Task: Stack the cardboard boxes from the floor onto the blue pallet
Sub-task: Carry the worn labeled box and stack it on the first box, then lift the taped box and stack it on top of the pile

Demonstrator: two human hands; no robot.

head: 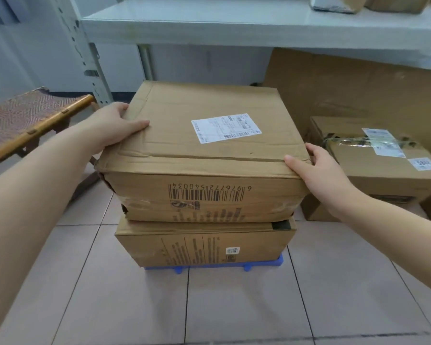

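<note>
Gripping the top box flat, barcode side facing the camera: left hand, right hand.

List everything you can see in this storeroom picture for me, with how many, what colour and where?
top box: one, brown cardboard with a white label, on the lower box
lower box: one, brown cardboard, on the pallet
blue pallet: one, blue, on the floor under the stack, mostly hidden
boxes at right: at least two, brown, one stacked on the other, on the floor
flat cardboard: one, brown, standing behind them under the shelf
shelf: one, pale grey-white, above the stack, with parcels on its far right end
stool: one, woven seat and wooden frame, at left
floor: pale tiles
left hand: one, on the top box's left edge
right hand: one, on its right near corner
</note>
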